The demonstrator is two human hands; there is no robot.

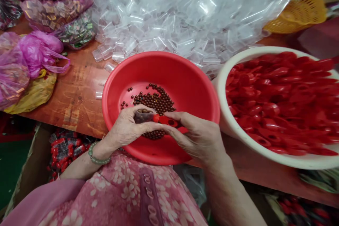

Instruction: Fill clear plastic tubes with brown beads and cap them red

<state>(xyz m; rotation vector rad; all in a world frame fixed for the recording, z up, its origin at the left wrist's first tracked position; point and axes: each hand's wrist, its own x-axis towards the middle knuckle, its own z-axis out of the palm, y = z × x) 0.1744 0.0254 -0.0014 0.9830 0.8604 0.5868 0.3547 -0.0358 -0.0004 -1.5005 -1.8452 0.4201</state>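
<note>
Over the front of the red basin point(161, 56), my left hand point(124, 127) is closed around a small clear plastic container point(140, 118) with brown balls inside. My right hand point(202, 136) pinches a red plastic piece point(171, 121) between thumb and fingers. The red piece's narrow end meets the container's right end; whether it is seated inside cannot be made out. Loose small brown balls point(159, 100) lie on the basin's floor, partly hidden by my hands.
A white tub point(225, 106) heaped with red plastic pieces point(280, 99) stands at right. Clear plastic containers point(169, 28) are piled behind the basin. Pink bags point(42, 49) sit at left, a yellow basket point(304, 10) back right. Below left, a box holds red-capped containers point(65, 152).
</note>
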